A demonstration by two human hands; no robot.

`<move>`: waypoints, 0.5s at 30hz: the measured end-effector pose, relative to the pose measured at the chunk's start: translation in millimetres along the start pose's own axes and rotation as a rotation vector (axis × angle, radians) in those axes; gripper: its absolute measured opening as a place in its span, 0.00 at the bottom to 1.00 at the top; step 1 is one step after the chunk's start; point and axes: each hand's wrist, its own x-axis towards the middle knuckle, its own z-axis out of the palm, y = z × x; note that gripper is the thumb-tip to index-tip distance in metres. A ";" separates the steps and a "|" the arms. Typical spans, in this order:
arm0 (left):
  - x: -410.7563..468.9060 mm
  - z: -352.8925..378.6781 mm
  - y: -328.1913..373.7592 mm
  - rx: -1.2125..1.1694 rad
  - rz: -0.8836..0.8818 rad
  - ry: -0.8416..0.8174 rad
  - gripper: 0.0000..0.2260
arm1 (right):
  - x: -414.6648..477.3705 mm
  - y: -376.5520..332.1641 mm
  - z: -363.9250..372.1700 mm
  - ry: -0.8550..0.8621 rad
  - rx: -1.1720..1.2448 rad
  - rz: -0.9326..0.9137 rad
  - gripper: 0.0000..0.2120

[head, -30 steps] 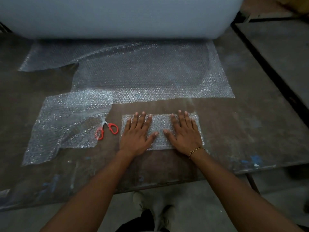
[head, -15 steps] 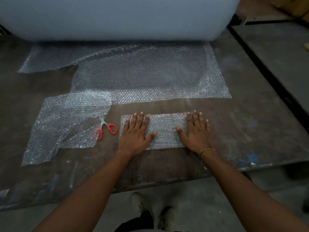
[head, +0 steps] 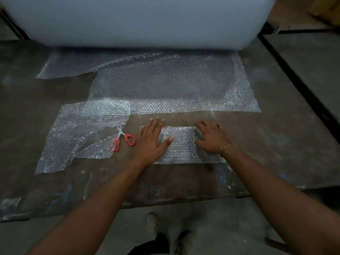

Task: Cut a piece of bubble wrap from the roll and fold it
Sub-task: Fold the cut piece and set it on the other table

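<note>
Right now your left hand (head: 150,140) lies flat and spread, palm down, on the left end of the folded piece of bubble wrap (head: 181,146), fingers pointing away from you and the thumb stretched out to the right across the bubbles. Your right hand (head: 211,138) sits on the right end of the same piece with its fingers curled over; they appear to grip the wrap's far right corner, though the exact pinch is hard to make out. A gold bracelet (head: 227,146) circles that wrist.

The folded piece rests near the front of the dark table (head: 287,150), a narrow rectangle lying left to right between your two hands. Just to the left of your left hand lie the red-handled scissors (head: 122,139), blades closed and pointing away from you, resting on the edge of a loose, crumpled offcut of bubble wrap (head: 81,137). Beyond your hands, a broad sheet (head: 174,89) spreads flat over the table and runs back to the large roll (head: 139,21) lying across the far side. Below the table's front edge your shoes (head: 153,222) show on the floor.
</note>
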 end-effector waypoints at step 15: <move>-36.8 26.1 27.7 -0.493 -0.393 0.167 0.10 | -32.2 24.2 -20.0 -0.189 0.347 0.142 0.12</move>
